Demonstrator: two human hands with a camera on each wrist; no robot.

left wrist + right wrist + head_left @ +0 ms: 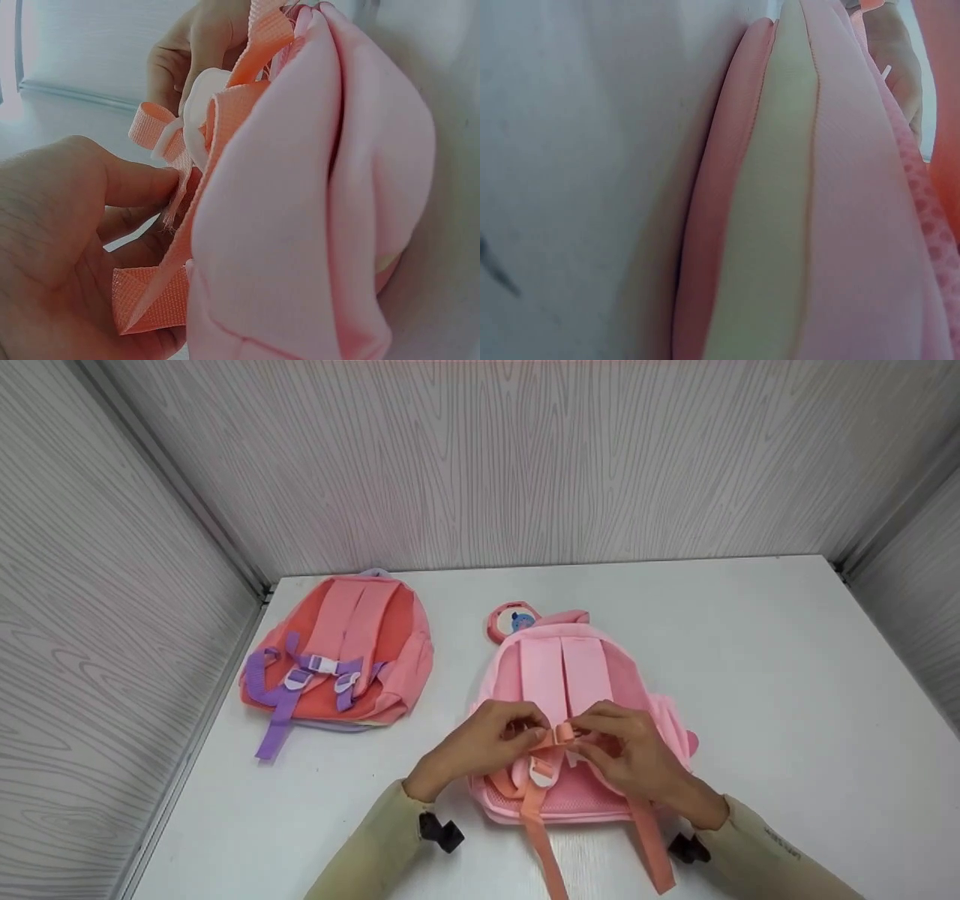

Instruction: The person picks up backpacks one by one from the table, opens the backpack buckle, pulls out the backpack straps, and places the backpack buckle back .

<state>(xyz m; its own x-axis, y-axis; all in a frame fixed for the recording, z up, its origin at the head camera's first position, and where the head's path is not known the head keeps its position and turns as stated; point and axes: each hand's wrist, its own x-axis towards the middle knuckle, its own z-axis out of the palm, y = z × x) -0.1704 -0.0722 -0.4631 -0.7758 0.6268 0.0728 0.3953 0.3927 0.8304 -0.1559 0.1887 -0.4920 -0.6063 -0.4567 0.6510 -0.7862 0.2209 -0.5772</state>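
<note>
A pink backpack [544, 660] lies on the table with its shoulder straps upward. My left hand [491, 739] pinches an orange webbing strap [178, 180] between thumb and fingers, close to a white plastic buckle [196, 112]. From the other side my right hand [622, 742] grips this buckle; its fingertips are partly hidden behind it in the left wrist view. A short loop of the strap stands out from the buckle. The right wrist view holds mostly the backpack's side panel [855, 187], with part of a hand beyond it.
A coral backpack [352, 637] with purple straps [279, 724] lies at the left of the white table [772, 697]. Behind the pink backpack is a small round pink item [512, 621] with a blue figure. Two loose orange strap ends [654, 851] hang toward the front. Panels [525, 465] enclose the table.
</note>
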